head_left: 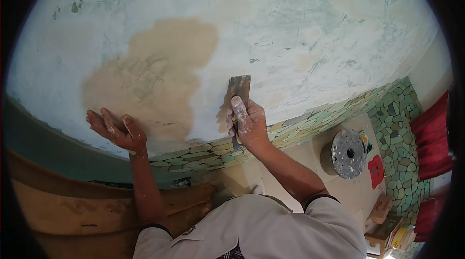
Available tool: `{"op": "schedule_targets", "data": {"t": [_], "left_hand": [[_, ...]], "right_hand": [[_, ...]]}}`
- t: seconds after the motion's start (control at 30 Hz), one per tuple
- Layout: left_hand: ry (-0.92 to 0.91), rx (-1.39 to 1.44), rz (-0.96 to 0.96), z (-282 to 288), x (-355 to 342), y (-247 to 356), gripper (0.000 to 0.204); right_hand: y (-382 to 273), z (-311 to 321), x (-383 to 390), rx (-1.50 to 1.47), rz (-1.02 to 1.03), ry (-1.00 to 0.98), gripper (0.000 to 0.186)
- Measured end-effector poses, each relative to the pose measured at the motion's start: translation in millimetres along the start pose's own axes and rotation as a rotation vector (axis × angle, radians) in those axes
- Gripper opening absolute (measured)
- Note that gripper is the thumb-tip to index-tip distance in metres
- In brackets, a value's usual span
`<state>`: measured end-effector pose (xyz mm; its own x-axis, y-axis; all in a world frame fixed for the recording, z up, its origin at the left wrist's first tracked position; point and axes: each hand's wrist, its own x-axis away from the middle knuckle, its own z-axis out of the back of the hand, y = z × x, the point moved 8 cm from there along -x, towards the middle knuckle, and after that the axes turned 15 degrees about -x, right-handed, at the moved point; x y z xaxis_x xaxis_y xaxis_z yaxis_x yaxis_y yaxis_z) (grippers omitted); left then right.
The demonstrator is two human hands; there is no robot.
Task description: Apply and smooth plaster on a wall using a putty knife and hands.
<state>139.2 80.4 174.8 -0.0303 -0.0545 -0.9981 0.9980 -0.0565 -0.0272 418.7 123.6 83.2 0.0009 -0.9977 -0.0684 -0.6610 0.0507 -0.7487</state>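
Observation:
In front of me rises a wall (300, 22) coated in patchy white and pale green, with a few dark chipped spots. A large tan, damp-looking patch (169, 55) spreads over its left half. My right hand (253, 124) grips a putty knife (240, 86), its wide, smeared blade pointing up at the wall right of that patch. White residue covers the thumb and fingers. My left hand (118, 133) is raised with spread fingers at the patch's lower left edge, holding nothing. Whether its fingers touch the wall, I cannot tell.
Green stone-pattern cladding (208, 155) runs along the wall's base. Right of me, on the tiled floor, are a round speckled stool-like object (346, 155), a red bear-shaped item (375, 171), a cardboard box (380, 208) and a wooden crate (385, 235). Red curtains (431, 138) hang beyond. Brown furniture (82, 205) stands left.

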Motion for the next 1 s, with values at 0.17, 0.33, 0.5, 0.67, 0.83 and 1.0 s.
{"op": "schedule_targets", "data": {"t": [0.17, 0.33, 0.5, 0.67, 0.83, 1.0], "left_hand": [[-0.032, 0.037, -0.013, 0, 3, -2, 0.048], [-0.032, 0.072, -0.009, 2, 12, -4, 0.044], [-0.035, 0.108, 0.005, 0, 23, -9, 0.043], [-0.055, 0.149, 0.040, -1, 30, -18, 0.041], [-0.033, 0.178, 0.006, 3, 29, -17, 0.040], [-0.041, 0.172, 0.014, 2, 33, -20, 0.040]], "right_hand": [[-20, -16, -3, -0.020, 0.032, 0.014, 0.040], [-34, -27, -3, 0.010, 0.050, 0.036, 0.042], [-56, -39, -4, 0.061, 0.044, 0.034, 0.044], [-70, -46, -4, 0.098, 0.043, 0.047, 0.048], [-101, -57, -8, 0.150, 0.119, 0.060, 0.048], [-114, -64, -3, 0.167, 0.137, 0.038, 0.046]]}}
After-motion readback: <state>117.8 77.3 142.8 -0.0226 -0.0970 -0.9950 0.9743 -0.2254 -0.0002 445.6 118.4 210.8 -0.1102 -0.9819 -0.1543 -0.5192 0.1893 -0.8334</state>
